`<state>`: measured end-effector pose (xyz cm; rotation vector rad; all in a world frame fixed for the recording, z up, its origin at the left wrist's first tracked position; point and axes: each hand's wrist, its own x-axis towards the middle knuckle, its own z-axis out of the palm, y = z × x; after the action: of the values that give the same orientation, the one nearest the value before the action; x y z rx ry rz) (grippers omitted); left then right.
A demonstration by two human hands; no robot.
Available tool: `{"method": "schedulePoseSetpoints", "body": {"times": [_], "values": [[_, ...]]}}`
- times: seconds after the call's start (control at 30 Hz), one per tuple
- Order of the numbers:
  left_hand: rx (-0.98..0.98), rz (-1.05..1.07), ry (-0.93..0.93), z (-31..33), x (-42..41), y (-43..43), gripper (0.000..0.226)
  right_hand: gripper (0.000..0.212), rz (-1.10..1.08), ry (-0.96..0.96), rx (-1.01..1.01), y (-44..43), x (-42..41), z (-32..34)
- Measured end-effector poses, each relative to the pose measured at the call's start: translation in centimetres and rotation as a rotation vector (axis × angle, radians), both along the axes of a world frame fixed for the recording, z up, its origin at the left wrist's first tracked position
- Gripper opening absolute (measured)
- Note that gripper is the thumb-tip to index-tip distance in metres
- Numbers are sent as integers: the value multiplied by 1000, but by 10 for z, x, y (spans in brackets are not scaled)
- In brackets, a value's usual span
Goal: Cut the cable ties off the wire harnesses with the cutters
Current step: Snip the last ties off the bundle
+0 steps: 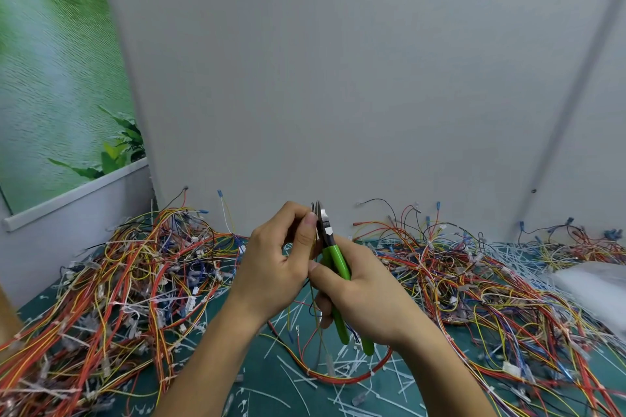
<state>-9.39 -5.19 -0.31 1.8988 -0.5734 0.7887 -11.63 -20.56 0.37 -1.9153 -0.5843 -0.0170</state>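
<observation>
Two hands meet above the bench (267, 382). The left hand (277, 261) pinches a wire harness (338, 380) just beside the blades, and the right hand (369, 298) is wrapped round the green handles of the cutters (337, 261). The tie is hidden by the thumb. The harness looks light and floppy, looping down to the bench, so best pinched close to the tie. Cut ties (352, 354) look thin and stiff.

We held our forearms raised and close, left hand (281, 257) pinching the wire harness (319, 332), right hand (367, 294) curled round the cutters (335, 257).
</observation>
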Motion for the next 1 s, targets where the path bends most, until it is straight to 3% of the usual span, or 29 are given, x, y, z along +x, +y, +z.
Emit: {"method": "schedulePoseSetpoints", "body": {"times": [0.2, 0.43, 0.77, 1.0], "values": [[4, -12, -7, 1, -2, -1, 16, 25, 16, -29, -4, -3, 2, -1], [1, -14, 15, 0, -1, -1, 16, 9, 8, -17, -31, -2, 1, -1], [14, -23, -10, 1, -1, -1, 16, 17, -14, -55, -12, -2, 4, -4], [27, -18, 6, 0, -1, -1, 15, 8, 10, -20, -22, -2, 4, -4]]}}
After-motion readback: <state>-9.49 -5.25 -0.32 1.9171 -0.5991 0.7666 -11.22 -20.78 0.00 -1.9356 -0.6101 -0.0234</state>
